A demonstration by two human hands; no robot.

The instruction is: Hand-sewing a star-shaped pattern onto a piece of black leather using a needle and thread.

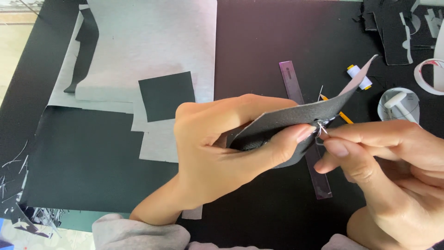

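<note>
My left hand [222,148] grips a folded piece of dark grey leather-like material [296,118], thumb pressed on its near face close to the edge. My right hand [388,171] pinches a thin metal needle [322,129] at that edge, with fingertips meeting beside my left thumb. A small metal ring or loop sits right at the pinch point. The material's pale underside shows along its upper tip [365,67].
A translucent purple ruler [296,88] lies under the hands on the black mat [277,37]. White thread spool [359,76], yellow pencil [344,117], a round white container [400,104] and tape roll [428,76] lie right. White sheets [152,41] with a black square [167,95] lie left.
</note>
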